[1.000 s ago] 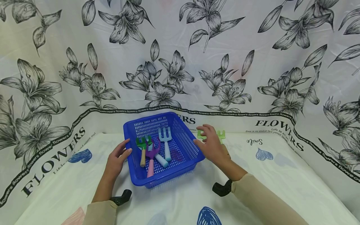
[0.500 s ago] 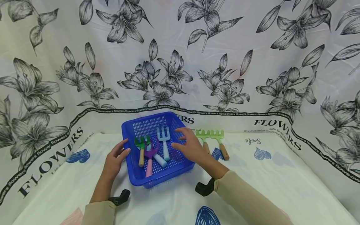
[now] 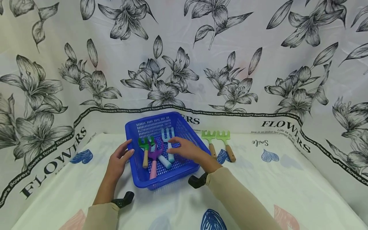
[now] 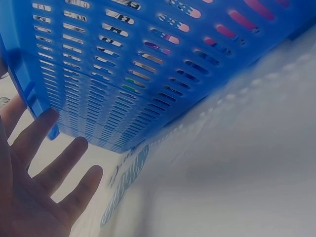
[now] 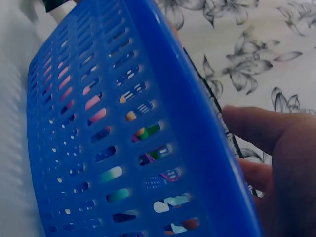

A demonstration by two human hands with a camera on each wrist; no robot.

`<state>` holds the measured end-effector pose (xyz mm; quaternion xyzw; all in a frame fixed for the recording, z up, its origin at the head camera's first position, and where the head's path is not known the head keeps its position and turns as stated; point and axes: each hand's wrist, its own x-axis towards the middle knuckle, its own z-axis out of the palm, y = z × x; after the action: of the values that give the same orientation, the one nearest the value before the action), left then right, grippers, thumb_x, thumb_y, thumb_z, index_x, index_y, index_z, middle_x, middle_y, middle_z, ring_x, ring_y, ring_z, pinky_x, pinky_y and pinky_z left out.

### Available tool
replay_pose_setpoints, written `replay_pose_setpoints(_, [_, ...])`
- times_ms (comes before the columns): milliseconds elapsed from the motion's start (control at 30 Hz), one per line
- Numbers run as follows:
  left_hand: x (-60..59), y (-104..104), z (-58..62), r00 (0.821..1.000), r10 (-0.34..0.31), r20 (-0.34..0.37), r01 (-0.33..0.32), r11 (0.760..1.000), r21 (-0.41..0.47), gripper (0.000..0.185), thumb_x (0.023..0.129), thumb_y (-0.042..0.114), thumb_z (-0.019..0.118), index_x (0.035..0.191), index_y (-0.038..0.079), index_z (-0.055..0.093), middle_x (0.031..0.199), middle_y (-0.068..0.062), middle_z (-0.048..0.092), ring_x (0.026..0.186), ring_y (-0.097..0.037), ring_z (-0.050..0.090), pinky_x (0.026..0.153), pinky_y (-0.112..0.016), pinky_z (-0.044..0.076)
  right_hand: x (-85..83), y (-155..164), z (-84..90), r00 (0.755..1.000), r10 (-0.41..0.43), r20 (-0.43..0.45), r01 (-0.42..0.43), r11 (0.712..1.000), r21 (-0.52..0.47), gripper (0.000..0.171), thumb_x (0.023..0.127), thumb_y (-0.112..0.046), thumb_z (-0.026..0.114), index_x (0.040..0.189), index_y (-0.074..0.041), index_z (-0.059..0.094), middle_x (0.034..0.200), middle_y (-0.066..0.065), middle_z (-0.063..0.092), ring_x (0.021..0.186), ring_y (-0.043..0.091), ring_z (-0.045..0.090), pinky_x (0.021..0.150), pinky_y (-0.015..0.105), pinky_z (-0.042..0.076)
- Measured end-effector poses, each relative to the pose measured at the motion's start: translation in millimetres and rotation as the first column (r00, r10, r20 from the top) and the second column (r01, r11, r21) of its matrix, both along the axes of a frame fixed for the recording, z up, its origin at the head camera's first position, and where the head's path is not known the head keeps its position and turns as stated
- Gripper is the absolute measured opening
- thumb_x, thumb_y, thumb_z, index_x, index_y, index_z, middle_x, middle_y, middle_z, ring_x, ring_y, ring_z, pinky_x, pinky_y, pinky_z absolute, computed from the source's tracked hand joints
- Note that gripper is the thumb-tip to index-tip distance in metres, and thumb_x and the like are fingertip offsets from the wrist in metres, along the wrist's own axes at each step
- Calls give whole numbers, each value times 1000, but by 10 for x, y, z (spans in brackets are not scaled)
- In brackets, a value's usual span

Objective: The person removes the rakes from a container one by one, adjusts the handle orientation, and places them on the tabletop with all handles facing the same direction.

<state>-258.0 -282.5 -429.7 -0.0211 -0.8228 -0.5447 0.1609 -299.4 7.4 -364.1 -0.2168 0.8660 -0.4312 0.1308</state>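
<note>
A blue plastic basket [image 3: 175,172] holds several small hand forks. Among them are a light blue fork [image 3: 167,135], a second blue one lying slantwise, a green fork with a wooden handle [image 3: 145,159], and a purple fork with a pink handle [image 3: 153,169]. My left hand [image 3: 118,159] is at the basket's left rim, its fingers spread along the outside in the left wrist view [image 4: 44,173]. Over the right side of the basket reaches my right hand [image 3: 188,150], thumb and fingers apart beside the light blue fork's handle. Whether it touches that handle, I cannot tell.
Two light green forks with wooden handles, a left one [image 3: 212,150] and a right one [image 3: 230,153], lie side by side to the right of the basket. A white cloth [image 3: 258,191] with heart prints covers the table. A flower-printed curtain [image 3: 184,83] rises behind.
My right hand has moved left, from near the light green forks, across the basket's right rim to the light blue fork. The light green forks are now uncovered. My left hand stays at the rim.
</note>
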Motion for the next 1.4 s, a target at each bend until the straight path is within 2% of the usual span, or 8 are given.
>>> replay_pose_setpoints(100, [-4,0,25,1000,0,8,0,1000,-5,58,99,39,55,151,19,38,153,-16,35,137,-44,33,102,-67,29,-21,-34,-5,995,99,22,-101,988,119,54,92,-39,66,139,-18,53,144,8,48,137,30,38,108,53,33])
replay_pose_setpoints(233, [3,-5,36,1000,2,12,-2,1000,-5,58,99,38,55,151,20,37,154,-16,33,138,-44,32,103,-67,29,-47,-71,-35,975,213,62,-221,950,221,57,92,-39,64,143,-18,49,148,6,45,139,29,35,110,52,29])
replay_pose_setpoints(533, [-1,33,36,1000,0,30,0,1000,-12,61,97,45,54,151,21,37,155,-15,32,139,-43,30,103,-67,28,-69,-71,-82,945,314,96,-327,874,360,60,92,-41,63,145,-19,47,145,2,48,137,22,37,112,45,28])
replay_pose_setpoints(733, [1,35,49,1000,0,28,1,1000,-12,61,98,45,54,151,21,37,154,-15,32,139,-43,31,103,-67,28,-60,-65,-72,950,299,91,-312,884,347,55,91,-40,64,140,-17,52,137,1,55,133,23,42,110,44,32])
replay_pose_setpoints(967, [23,14,36,999,-8,33,7,1000,16,59,98,40,55,151,20,36,155,-16,32,139,-43,30,104,-66,28,-76,-89,-107,957,272,97,-288,883,370,47,91,-43,65,132,-21,59,122,-3,62,119,18,53,104,42,40])
replay_pose_setpoints(1200, [24,19,47,999,-3,37,3,1000,10,60,98,41,54,152,20,35,155,-15,30,140,-43,28,104,-66,26,-93,-87,-138,953,282,109,-302,871,387,49,91,-43,64,135,-23,58,124,-7,62,121,15,52,106,42,38])
replay_pose_setpoints(1400, [16,22,39,999,-8,41,7,1000,14,60,99,40,54,152,19,35,156,-16,30,140,-43,27,104,-66,27,-99,-90,-126,965,259,37,-254,895,366,44,91,-41,66,129,-19,62,117,-5,64,113,15,56,101,39,43])
